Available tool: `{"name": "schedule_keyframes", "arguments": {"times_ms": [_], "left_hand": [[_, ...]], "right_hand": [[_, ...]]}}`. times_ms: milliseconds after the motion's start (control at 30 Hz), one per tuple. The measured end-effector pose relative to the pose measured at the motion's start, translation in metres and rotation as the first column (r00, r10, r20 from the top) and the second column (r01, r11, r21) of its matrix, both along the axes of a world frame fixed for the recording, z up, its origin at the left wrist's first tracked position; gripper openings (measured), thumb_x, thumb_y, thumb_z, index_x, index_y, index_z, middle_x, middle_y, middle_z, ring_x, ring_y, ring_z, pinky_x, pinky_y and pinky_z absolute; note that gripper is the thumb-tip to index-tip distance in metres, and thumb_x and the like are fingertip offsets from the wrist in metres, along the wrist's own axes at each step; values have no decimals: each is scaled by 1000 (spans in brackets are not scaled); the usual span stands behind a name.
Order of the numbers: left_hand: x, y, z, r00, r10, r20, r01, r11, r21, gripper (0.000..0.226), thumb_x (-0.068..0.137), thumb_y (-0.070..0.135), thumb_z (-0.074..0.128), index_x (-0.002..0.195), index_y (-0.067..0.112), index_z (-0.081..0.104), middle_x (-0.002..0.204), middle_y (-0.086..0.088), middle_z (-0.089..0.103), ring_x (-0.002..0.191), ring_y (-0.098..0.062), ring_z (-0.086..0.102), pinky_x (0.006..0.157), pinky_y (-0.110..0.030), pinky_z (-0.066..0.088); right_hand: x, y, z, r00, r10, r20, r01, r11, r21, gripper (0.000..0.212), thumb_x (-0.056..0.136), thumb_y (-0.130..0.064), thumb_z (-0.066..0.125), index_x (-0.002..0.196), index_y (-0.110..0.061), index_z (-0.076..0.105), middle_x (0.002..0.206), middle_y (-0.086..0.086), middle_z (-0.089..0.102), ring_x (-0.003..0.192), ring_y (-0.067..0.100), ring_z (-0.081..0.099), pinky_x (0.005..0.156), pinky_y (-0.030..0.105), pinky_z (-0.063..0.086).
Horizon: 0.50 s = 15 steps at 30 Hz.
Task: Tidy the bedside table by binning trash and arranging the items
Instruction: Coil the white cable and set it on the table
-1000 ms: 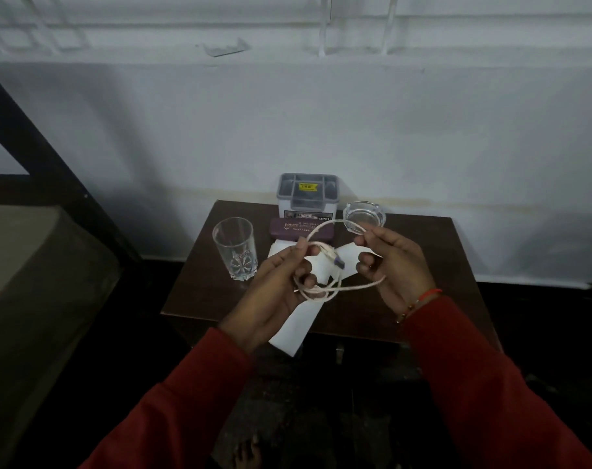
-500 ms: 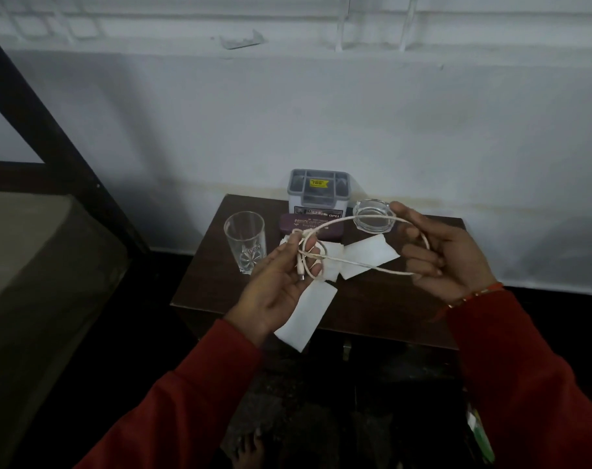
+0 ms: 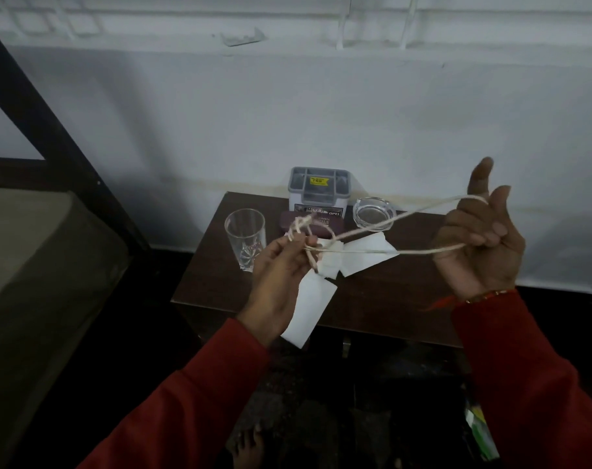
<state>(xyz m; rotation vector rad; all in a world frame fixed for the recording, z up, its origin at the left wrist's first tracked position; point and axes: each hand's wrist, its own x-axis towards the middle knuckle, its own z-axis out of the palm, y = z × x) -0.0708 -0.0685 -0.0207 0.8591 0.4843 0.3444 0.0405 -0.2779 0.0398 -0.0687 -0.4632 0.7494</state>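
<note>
A thin white cable [image 3: 382, 225] is stretched in a long loop between my hands above the dark wooden bedside table [image 3: 382, 292]. My left hand [image 3: 281, 265] pinches the coiled end with the plugs. My right hand [image 3: 480, 238] is raised to the right, the loop hooked over its curled fingers, index finger pointing up. On the table lie white paper scraps [image 3: 365, 255], one hanging over the front edge [image 3: 308, 309]. A drinking glass [image 3: 245, 238], a dark case [image 3: 321, 223], a grey organiser box [image 3: 319, 191] and a glass ashtray [image 3: 374, 213] stand behind.
A white wall rises right behind the table. A bed with a dark frame post [image 3: 51, 130] and a greyish mattress [image 3: 34, 265] fills the left. The floor below is dark; a bare foot [image 3: 245, 448] shows beneath, and a green-white object [image 3: 480, 431] lies at the lower right.
My right hand has swung out to the right and upward, drawing the cable from a small coil into a long stretched loop. My left hand stayed near the glass, holding the coiled end.
</note>
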Motion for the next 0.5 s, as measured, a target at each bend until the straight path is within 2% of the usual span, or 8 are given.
{"name": "schedule_keyframes", "arguments": {"times_ms": [67, 133, 233, 300, 333, 367, 433, 500], "left_hand": [[1, 1, 2, 997, 80, 18, -78, 995, -57, 11, 97, 4, 59, 101, 10, 67, 96, -3, 78, 93, -14, 73, 84, -26, 56], [2, 1, 3, 995, 92, 45, -84, 984, -154, 14, 99, 1, 56, 106, 9, 66, 101, -4, 78, 96, -15, 74, 87, -28, 57], [0, -2, 4, 997, 13, 79, 5, 974, -225, 11, 99, 2, 55, 101, 7, 65, 91, -6, 73, 87, -19, 74, 93, -37, 59], [0, -3, 4, 998, -7, 65, 20, 981, -195, 11, 99, 5, 55, 100, 8, 66, 82, -4, 66, 79, -19, 71, 92, -38, 59], [0, -2, 3, 999, 2, 45, 5, 988, -157, 11, 99, 8, 56, 101, 9, 67, 79, -3, 64, 79, -19, 69, 90, -38, 56], [1, -1, 3, 1000, 18, 20, -16, 995, -102, 10, 99, 12, 59, 102, 10, 69, 79, -3, 63, 81, -20, 65, 91, -39, 51], [2, 0, 0, 998, 47, -44, -45, 998, 50, 13, 98, 18, 63, 103, 7, 68, 84, -9, 62, 90, -25, 59, 93, -44, 46], [2, -2, -4, 990, 87, -108, -54, 959, 279, 24, 97, 24, 66, 107, 3, 66, 88, -10, 65, 83, -15, 60, 81, -34, 51]], "right_hand": [[0, -1, 5, 994, -104, -45, 104, 995, 0, 35, 98, -6, 50, 132, -13, 51, 62, 9, 58, 61, 23, 60, 66, 32, 55], [1, -3, 6, 966, -228, -118, 228, 973, -14, 41, 94, 2, 49, 132, -12, 52, 72, 11, 63, 76, 25, 64, 80, 36, 56], [3, -2, 2, 900, -431, -65, 418, 896, -152, 43, 97, -1, 41, 137, -15, 49, 108, 7, 68, 110, 28, 63, 104, 39, 47], [9, -5, 1, 795, -584, 161, 593, 696, -404, 30, 102, -14, 42, 130, -13, 54, 114, 4, 69, 114, 29, 63, 108, 42, 45], [11, -5, 1, 724, -633, 273, 675, 568, -471, 25, 103, -19, 44, 122, -11, 58, 112, 5, 70, 112, 29, 64, 107, 43, 45], [12, -5, 0, 675, -667, 317, 719, 497, -485, 21, 102, -20, 47, 115, -11, 60, 107, 6, 70, 109, 30, 65, 106, 44, 46], [10, -8, 1, 674, -696, 248, 724, 555, -410, 16, 101, -11, 46, 109, -13, 60, 98, 6, 69, 108, 31, 65, 107, 46, 45], [4, -14, 7, 745, -657, 111, 658, 699, -281, 24, 100, -5, 38, 107, -14, 60, 83, 5, 67, 97, 27, 66, 101, 46, 49]]}}
